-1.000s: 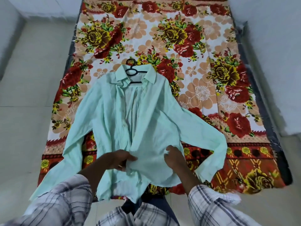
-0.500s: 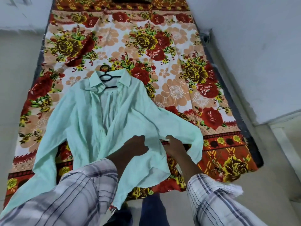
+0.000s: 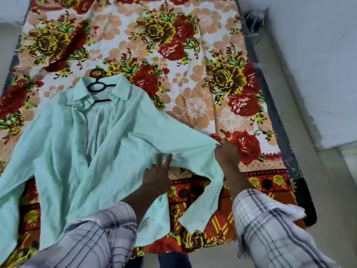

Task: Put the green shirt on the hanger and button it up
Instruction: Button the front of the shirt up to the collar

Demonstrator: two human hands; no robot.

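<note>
The fingers [image 3: 164,158] of the left hand [image 3: 157,176] lie straight and slightly spread, pressing flat on the cloth where the scene's right sleeve [image 3: 193,138] meets the body. The right hand [image 3: 227,154] sits at the bend of that sleeve, its fingers curled. It seems to pinch the fold, since the fabric puckers toward it, though the fingertips are partly hidden.

The green shirt [image 3: 58,151] lies face up on the flowered sheet [image 3: 193,55], left of centre, with both sleeves spread and its hem toward the near edge. The black hanger [image 3: 100,87] is already inside the collar [image 3: 123,88], its hook pointing to the far side. The front opening [image 3: 90,132] gapes from collar to waist, with no button visibly fastened.

The cloth looks thin, light and limp. It creases wherever it is pushed and will not hold a shape, so it probably drags and bunches rather than slides. The better hold is likely a pinch on the two front edges beside each button, starting near the collar, where the hanger gives some support. Lifting by a sleeve would likely tip the hanger out.
</note>
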